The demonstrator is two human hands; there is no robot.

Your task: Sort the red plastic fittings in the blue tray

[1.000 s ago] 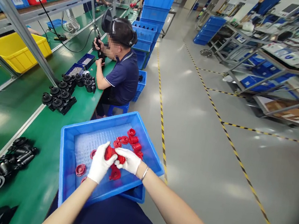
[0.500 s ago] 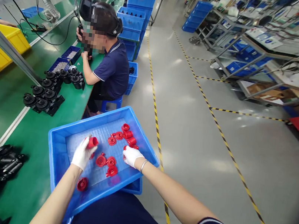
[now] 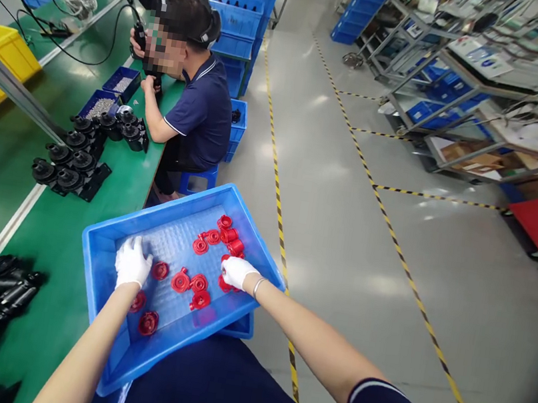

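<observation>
The blue tray (image 3: 99, 284) rests partly on the person's lap and partly over the edge of the green surface (image 3: 56, 304), tilted, with its corner at about 4 o'clock hanging out above the floor (image 3: 366, 256). Inside it the red plastic parts (image 3: 199, 265) lie scattered, a cluster toward 1 o'clock and a few loose ones toward 7 o'clock. The gloved left hand (image 3: 132, 262) lies flat on the tray bottom at 9 o'clock, fingers spread apart and gripping nothing, with one red piece (image 3: 159, 270) just beside it. The gloved right hand (image 3: 237, 271) is at 3 o'clock by the tray wall, its fingers curled down over red pieces there; whether they are clamped on one I cannot tell. The main risk, as I judge it, is the tray's poor support: a push from either hand or a shift of the knees could tip it and spill parts onto the floor. Round pieces could also roll downhill and bunch in the low corner, making single ones harder to pick. Gloved fingers may slip on smooth plastic. At 11 o'clock a co-worker (image 3: 196, 110) sits close beside black assemblies (image 3: 72, 165); a wide elbow swing could bump that neighbour.
</observation>
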